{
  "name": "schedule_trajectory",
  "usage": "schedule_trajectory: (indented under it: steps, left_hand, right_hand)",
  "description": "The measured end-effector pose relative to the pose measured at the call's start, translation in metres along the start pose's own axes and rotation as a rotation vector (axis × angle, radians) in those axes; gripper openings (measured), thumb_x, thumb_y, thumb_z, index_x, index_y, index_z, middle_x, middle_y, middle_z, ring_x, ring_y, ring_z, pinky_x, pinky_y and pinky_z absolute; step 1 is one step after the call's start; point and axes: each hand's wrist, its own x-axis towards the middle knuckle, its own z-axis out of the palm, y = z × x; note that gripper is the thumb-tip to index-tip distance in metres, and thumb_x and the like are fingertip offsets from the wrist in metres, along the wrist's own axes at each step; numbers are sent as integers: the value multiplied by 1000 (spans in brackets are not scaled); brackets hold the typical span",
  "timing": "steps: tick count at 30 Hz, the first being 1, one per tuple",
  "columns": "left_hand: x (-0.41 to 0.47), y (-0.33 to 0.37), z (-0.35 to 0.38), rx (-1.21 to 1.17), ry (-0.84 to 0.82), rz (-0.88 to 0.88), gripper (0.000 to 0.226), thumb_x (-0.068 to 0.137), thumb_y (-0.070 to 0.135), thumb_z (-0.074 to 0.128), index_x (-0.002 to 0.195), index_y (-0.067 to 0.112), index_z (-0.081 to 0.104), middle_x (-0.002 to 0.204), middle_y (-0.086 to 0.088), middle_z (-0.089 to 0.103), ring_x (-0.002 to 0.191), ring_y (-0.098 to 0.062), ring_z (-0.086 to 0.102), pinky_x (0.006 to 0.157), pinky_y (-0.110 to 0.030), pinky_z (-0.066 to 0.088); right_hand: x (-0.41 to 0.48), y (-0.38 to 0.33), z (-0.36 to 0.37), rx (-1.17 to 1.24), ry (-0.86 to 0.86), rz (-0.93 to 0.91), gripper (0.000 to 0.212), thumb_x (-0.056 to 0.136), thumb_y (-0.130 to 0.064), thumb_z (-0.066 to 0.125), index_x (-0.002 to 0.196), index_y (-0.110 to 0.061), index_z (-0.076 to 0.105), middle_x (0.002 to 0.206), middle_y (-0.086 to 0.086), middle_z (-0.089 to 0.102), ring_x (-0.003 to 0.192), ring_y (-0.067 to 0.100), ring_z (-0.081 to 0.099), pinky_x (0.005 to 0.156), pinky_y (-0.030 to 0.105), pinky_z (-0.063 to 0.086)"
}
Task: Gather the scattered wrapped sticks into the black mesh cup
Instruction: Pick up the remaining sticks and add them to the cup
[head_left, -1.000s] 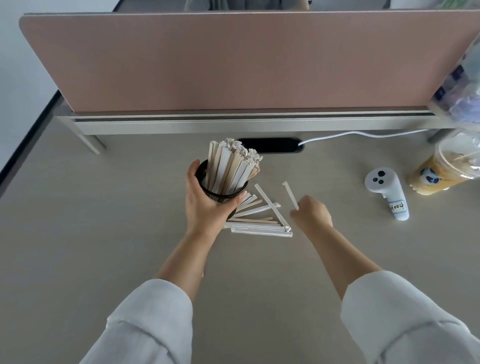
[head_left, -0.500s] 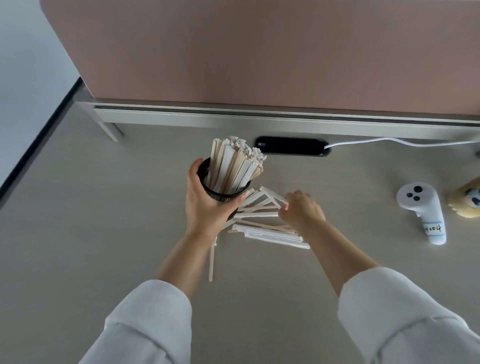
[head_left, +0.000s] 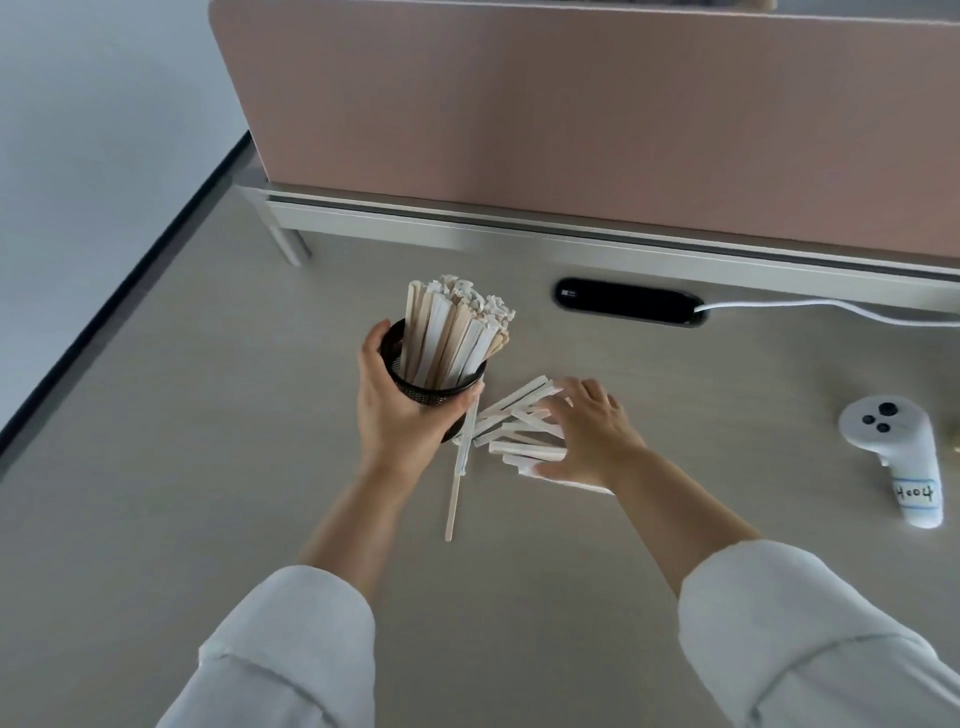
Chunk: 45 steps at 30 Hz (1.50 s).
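The black mesh cup (head_left: 427, 393) stands on the desk, packed with several wrapped sticks (head_left: 452, 332) that rise well above its rim. My left hand (head_left: 397, 423) is wrapped around the cup's near side. Just right of the cup lies a loose pile of wrapped sticks (head_left: 511, 418), fanned out on the desk. My right hand (head_left: 592, 431) rests flat on the pile's right part, fingers spread, hiding some sticks. One half-unwrapped stick (head_left: 457, 483) lies lengthwise in front of the cup, pointing towards me.
A white handheld controller (head_left: 896, 457) with a label lies at the right. Behind the cup are a black cable slot (head_left: 628, 309) with a white cable (head_left: 810, 306), and a pink divider panel (head_left: 571, 130). The desk's left edge (head_left: 104, 322) runs diagonally.
My right hand held a single stick up a second ago, then came down onto the pile, where it now lies spread. The view shifted right and down; the left hand kept hold of the cup.
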Motion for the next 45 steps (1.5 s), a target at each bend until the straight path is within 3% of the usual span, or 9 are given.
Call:
schedule_trajectory:
  steps: [3,5,10,13,16,24,39,43,45]
  left_hand:
    - [-4,1,-7,-6,14,-15,93,53,24,87,129,17,34,116,10,48,103,-2,46,79,7,27]
    - [-8,-1,-11,-10,17,-20,93,53,23,87,129,17,34,116,10,48,103,-3,47,78,7,27]
    - [-14,-2,-17,-12,11,-54,93,54,25,86,129,23,32,117,13,47,104,-3,46,77,8,28]
    - [-17,-3,-18,-13,17,-63,93,53,25,86,129,23,32,116,14,47,103,-2,46,76,8,27]
    - [-20,-5,-19,-14,22,-67,93,53,24,86,130,24,32,118,13,47,105,-3,46,77,8,27]
    - [-28,-8,-17,-33,5,-53,93,54,22,86,130,21,33,117,12,48,104,-2,46,78,8,26]
    - [-19,-18,-33,-48,0,-45,94,54,23,86,131,19,31,120,11,47,108,-4,46,80,7,26]
    - [-13,-25,-44,-42,-1,-48,94,54,21,86,131,19,32,118,12,46,105,-2,45,80,7,27]
    - [-8,-28,-51,-40,-5,-52,93,54,20,86,130,19,33,116,13,46,103,0,45,78,7,27]
  right_hand:
    - [6,-9,-1,-96,-153,-51,116,63,-54,76,151,-20,9,161,0,-5,149,24,-7,120,50,6]
    - [11,-12,-2,-173,-261,-60,122,63,-50,79,152,-21,1,161,-2,-10,148,23,-12,118,54,3]
    - [21,-20,-4,-252,-218,-2,100,65,-37,81,146,-19,26,151,5,28,141,27,24,114,45,23]
    - [18,-21,-5,-187,-163,98,63,71,-24,78,127,-16,50,127,8,51,119,28,50,92,35,44]
    - [10,-19,-5,-154,-179,197,37,79,-13,67,115,-13,60,114,8,63,106,29,60,73,30,44]
    - [-12,-19,11,-185,-195,308,41,82,-11,63,123,-10,59,121,9,64,113,29,62,86,33,51]
    - [-16,-33,19,196,-26,495,33,93,-7,37,126,-3,43,129,19,50,116,40,55,88,39,46]
    - [4,-51,13,382,36,525,25,96,-21,39,111,-4,51,99,15,62,92,35,60,65,30,40]
    - [16,-60,11,452,31,512,23,93,-33,48,96,-11,52,76,5,54,77,29,54,55,26,37]
